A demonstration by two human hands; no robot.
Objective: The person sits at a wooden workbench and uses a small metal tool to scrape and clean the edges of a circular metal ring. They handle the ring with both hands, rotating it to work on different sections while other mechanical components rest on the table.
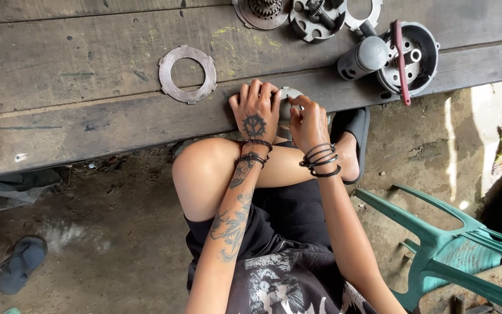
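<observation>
Left hand (255, 110) curled over a small round metal part (286, 102) at the wooden surface (88, 70) edge; right hand (308, 121) pinches it with bent fingertips

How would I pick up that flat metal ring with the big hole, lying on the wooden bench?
Pinch the flat metal ring at its outer edge, coming from the near side, where the wooden bench is bare. It lies flat, so slide a fingertip through the big hole and put your thumb on the rim. The small tabs around the edge should help grip. Both hands are busy further right.
</observation>
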